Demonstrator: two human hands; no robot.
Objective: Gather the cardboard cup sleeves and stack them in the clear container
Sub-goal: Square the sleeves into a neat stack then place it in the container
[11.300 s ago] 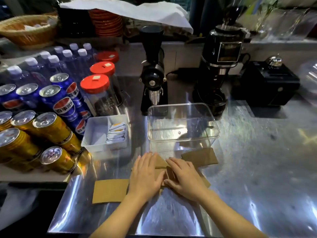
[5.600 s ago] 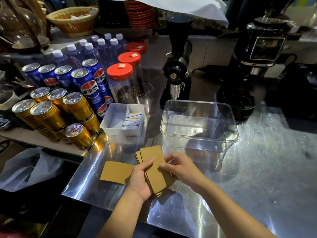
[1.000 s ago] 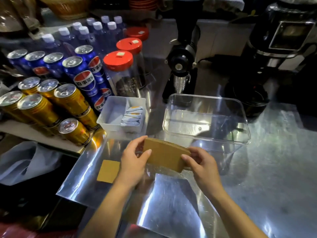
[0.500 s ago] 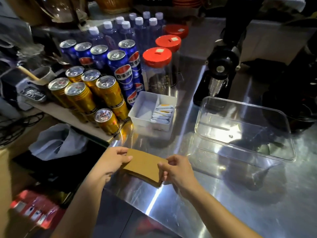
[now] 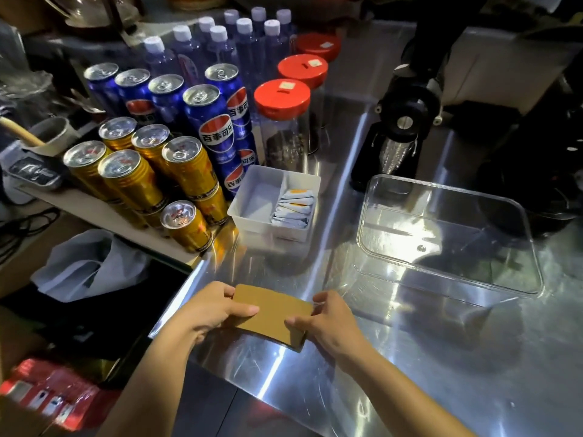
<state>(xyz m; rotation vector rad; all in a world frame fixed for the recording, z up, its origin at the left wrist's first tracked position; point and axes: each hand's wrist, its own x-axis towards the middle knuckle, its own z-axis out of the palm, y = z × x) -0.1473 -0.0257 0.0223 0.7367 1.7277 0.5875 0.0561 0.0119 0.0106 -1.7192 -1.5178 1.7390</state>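
A flat stack of brown cardboard cup sleeves (image 5: 273, 313) lies low over the steel counter near its front left corner. My left hand (image 5: 209, 310) grips the stack's left end, thumb on top. My right hand (image 5: 328, 320) holds the right end, fingers curled around its edge. The clear container (image 5: 448, 238) stands to the right and farther back, and nothing is inside it. No loose sleeve shows on the counter.
A white divided tray of sachets (image 5: 274, 203) sits just behind the hands. Gold cans (image 5: 186, 225) and blue cans (image 5: 214, 121) stand on a shelf at left, with red-lidded jars (image 5: 282, 121) and a black grinder (image 5: 400, 127) behind. The counter's left edge (image 5: 176, 304) is beside my left hand.
Both hands carried the stack from in front of the container leftward to the counter's corner. The single sleeve that lay there a second ago is no longer visible on its own.
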